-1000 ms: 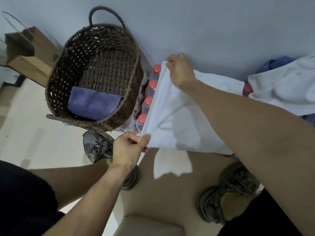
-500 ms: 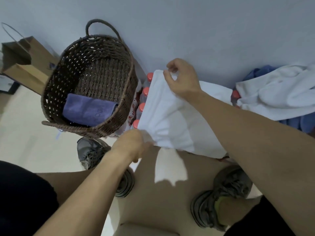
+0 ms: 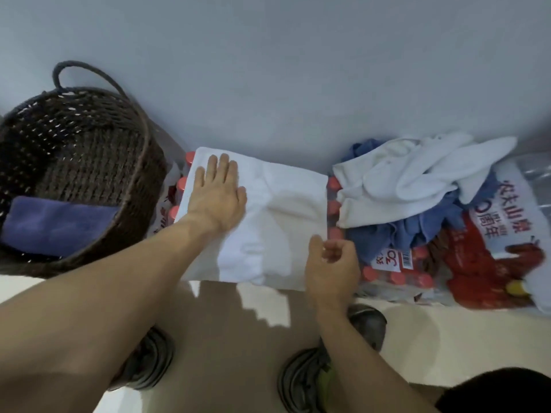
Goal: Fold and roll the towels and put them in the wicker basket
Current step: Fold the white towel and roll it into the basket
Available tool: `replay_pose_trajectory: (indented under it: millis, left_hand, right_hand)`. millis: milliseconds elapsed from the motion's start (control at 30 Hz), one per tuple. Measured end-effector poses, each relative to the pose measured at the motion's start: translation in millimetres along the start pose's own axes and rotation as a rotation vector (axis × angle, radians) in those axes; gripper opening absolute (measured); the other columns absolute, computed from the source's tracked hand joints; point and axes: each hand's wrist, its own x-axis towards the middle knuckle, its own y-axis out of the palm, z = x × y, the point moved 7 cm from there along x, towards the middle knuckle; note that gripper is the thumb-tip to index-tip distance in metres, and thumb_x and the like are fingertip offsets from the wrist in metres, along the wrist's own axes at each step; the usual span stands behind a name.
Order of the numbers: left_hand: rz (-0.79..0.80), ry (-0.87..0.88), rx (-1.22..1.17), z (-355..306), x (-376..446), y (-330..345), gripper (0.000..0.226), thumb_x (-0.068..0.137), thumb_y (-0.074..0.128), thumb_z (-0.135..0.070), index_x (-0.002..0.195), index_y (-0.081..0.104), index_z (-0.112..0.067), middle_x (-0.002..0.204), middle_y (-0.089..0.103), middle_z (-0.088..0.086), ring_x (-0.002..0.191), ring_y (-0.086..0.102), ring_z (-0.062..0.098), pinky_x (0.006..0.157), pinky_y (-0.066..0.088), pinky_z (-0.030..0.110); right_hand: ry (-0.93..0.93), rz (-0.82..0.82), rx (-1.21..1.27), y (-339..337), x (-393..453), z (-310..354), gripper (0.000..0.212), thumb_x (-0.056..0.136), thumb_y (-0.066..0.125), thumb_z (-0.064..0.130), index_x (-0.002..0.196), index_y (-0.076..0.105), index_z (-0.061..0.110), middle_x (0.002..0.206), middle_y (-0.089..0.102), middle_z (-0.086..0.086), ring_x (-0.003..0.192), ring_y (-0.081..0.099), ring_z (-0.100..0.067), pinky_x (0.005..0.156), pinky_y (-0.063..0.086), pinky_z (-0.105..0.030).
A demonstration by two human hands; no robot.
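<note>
We see a white towel (image 3: 268,222) spread flat in the middle of the frame, lying on top of a shrink-wrapped pack of red-capped bottles (image 3: 396,275) set against the pale wall (image 3: 298,70). Our left hand (image 3: 216,195) rests palm down on the towel's upper-left part, its fingers straight and spread, pressing the cloth without gripping it. Our right hand (image 3: 331,263) sits at the towel's lower-right edge with its fingers curled in loosely; we cannot tell whether they pinch the hem or merely hover at it. At the left of the frame stands the wicker basket (image 3: 125,222), dark brown with a looped handle, and a folded purple towel (image 3: 56,226) lies inside it near its lower wall. At the upper right, a heap of loose white towels (image 3: 411,180) is draped over crumpled blue towels (image 3: 417,231), both lying on the bottle packs, just beside the flat towel's right edge. At the bottom of the frame two grey shoes (image 3: 304,380) stand on the light floor (image 3: 447,338).
</note>
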Motion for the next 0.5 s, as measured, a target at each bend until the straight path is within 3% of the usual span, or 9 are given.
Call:
replay_pose_trajectory:
  millis: [100, 200, 267, 400, 500]
  left_hand:
    - [-0.082, 0.09, -0.092, -41.0, 8.7, -12.5, 0.059, 0.098, 0.038, -0.03, 0.15, 0.027, -0.005, 0.159, 0.02, 0.015, 0.149, 0.01, 0.034, 0.121, 0.009, 0.045]
    - [-0.029, 0.454, -0.146, -106.6, 8.2, -10.7, 0.051, 0.099, 0.044, -0.024, 0.147, 0.038, -0.01, 0.155, 0.035, 0.01, 0.144, 0.027, 0.029, 0.118, 0.019, 0.038]
    - [0.053, 0.555, -0.176, -134.4, 3.6, 0.7, 0.046, 0.1, 0.042, -0.022, 0.144, 0.044, -0.009, 0.151, 0.042, 0.01, 0.141, 0.034, 0.029, 0.118, 0.022, 0.037]
    - [0.102, 0.522, -0.137, -148.8, 1.7, 20.2, 0.043, 0.102, 0.037, -0.027, 0.141, 0.05, -0.014, 0.15, 0.043, 0.008, 0.14, 0.035, 0.028, 0.117, 0.024, 0.039]
    - [0.096, 0.487, -0.129, -153.0, 6.0, 13.8, 0.039, 0.102, 0.035, -0.032, 0.126, 0.062, -0.016, 0.139, 0.051, 0.009, 0.128, 0.043, 0.03, 0.107, 0.034, 0.041]
  right_hand:
    - [0.08, -0.102, -0.044, -25.5, -6.7, -26.5, 0.022, 0.084, 0.071, 0.03, 0.086, 0.053, 0.017, 0.082, 0.058, -0.002, 0.072, 0.056, -0.018, 0.074, 0.052, -0.042]
    - [0.203, -0.047, -0.003, -31.5, -12.0, -54.5, 0.033, 0.083, 0.074, 0.039, 0.087, 0.059, 0.01, 0.082, 0.062, -0.003, 0.077, 0.059, -0.021, 0.071, 0.048, -0.033]
    - [0.331, 0.061, 0.06, -24.7, -18.4, -73.1, 0.037, 0.082, 0.074, 0.045, 0.078, 0.063, 0.01, 0.073, 0.066, -0.001, 0.072, 0.062, -0.016, 0.06, 0.043, -0.024]
    - [0.311, 0.149, 0.134, -19.5, -22.4, -78.1, 0.039, 0.085, 0.073, 0.041, 0.067, 0.063, 0.007, 0.066, 0.068, -0.004, 0.063, 0.059, -0.013, 0.058, 0.043, -0.021]
    - [0.268, 0.225, 0.172, -17.3, -21.8, -74.4, 0.027, 0.08, 0.08, 0.033, 0.077, 0.063, 0.012, 0.075, 0.07, -0.001, 0.072, 0.065, -0.011, 0.067, 0.049, -0.021]
